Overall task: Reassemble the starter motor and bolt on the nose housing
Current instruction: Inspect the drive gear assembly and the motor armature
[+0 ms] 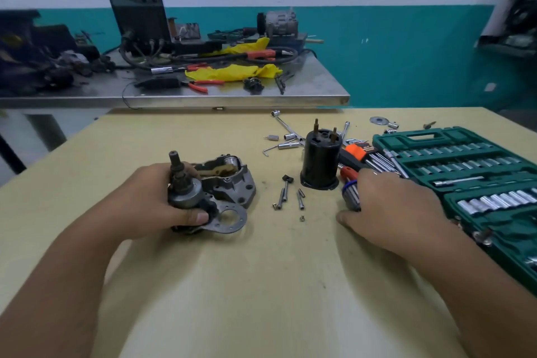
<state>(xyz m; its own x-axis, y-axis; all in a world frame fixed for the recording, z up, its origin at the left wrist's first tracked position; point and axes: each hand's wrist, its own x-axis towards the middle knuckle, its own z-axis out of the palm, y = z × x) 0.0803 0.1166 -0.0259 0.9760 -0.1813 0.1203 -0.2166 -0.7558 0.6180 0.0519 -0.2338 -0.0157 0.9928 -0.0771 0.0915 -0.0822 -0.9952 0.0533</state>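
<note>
Left hand (151,197) was wrapped round the drive gear assembly (183,186) left of center, heavy greasy steel best grabbed by the fat body, not the shaft, while my right hand (386,206) gripped a screwdriver (350,186) at right.

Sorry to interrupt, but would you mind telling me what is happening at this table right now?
A person is partway through putting a starter motor back together. The left hand grips the drive assembly beside the nose housing on the table. The right hand rests on a screwdriver near the open socket set. The black motor body stands upright and apart, and loose bolts lie between the hands, so nothing is bolted yet.
</note>
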